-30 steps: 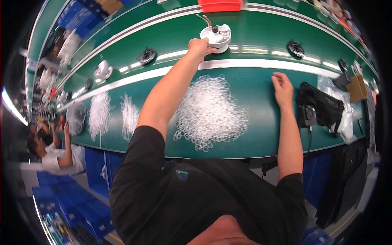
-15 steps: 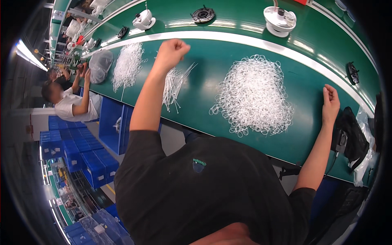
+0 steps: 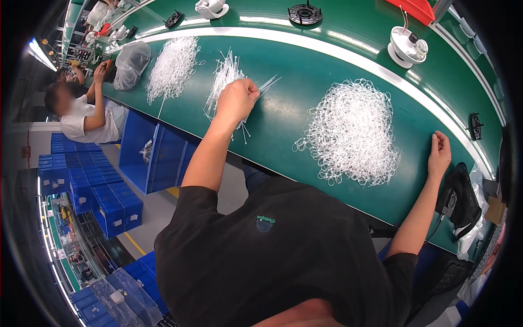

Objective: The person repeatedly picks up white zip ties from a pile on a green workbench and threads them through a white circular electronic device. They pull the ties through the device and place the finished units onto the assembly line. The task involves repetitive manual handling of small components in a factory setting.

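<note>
My left hand [image 3: 238, 100] is closed, thumb against fingers, over a small pile of straight white cable ties [image 3: 222, 76]. Whether a tie is between its fingertips is hidden. Several ties stick out from beneath it, some fanning to the right. Far to the right, my right hand [image 3: 439, 156] hovers by the table's right part with fingers loosely bent and thumb apart, holding nothing visible. Between my hands lies a large heap of white cable ties closed into loops [image 3: 353, 133]. Another white heap [image 3: 173, 68] of looped ties is farther left.
A green table [image 3: 278, 139] runs before me, with white fan-like units [image 3: 407, 48] and black round parts [image 3: 305, 14] beyond its pale rail. A black bag [image 3: 462, 199] sits at the right end. At left are a plastic bag [image 3: 132, 64], blue bins [image 3: 155, 158] and a co-worker [image 3: 81, 117].
My left hand has come down onto the straight cable ties, from just beyond them. My right hand stays near the table's right part. The whole view has shifted slightly.
</note>
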`<state>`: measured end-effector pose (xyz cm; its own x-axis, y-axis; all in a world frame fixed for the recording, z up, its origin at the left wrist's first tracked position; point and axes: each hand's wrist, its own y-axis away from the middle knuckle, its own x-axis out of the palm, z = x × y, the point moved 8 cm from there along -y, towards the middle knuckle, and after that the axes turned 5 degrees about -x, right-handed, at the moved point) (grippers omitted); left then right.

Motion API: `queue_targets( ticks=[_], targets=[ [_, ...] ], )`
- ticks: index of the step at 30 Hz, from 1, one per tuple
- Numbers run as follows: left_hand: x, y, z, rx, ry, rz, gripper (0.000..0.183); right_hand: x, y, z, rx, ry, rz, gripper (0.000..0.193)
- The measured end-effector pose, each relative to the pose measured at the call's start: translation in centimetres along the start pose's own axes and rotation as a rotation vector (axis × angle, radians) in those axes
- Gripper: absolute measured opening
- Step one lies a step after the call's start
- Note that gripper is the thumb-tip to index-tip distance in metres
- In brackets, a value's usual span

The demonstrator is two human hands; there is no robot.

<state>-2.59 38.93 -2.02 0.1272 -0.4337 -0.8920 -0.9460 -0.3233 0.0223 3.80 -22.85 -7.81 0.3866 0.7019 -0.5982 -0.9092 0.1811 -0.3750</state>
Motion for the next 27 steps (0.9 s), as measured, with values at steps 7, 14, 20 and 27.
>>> queue_targets(
  ticks=[7,14,20,27],
  targets=[
    [0.7,-0.3,-1.1,0.075,-0.114,-0.008,0.01,-0.2,0.1,0.2,0.0,0.027,-0.01,0.021],
    [0.9,0.0,-1.0,0.12,-0.109,-0.062,0.007,-0.3,0.3,1.4,-0.02,0.064,-0.024,0.021],
    [-1.0,-0.5,-1.7,0.142,0.063,-0.105,0.009,-0.5,0.3,1.8,0.001,0.103,-0.022,0.02],
    [-1.5,-0.6,-3.5,0.185,0.111,-0.083,0.009,-2.1,-0.4,5.0,-0.049,-0.109,-0.131,0.019]
  ],
)
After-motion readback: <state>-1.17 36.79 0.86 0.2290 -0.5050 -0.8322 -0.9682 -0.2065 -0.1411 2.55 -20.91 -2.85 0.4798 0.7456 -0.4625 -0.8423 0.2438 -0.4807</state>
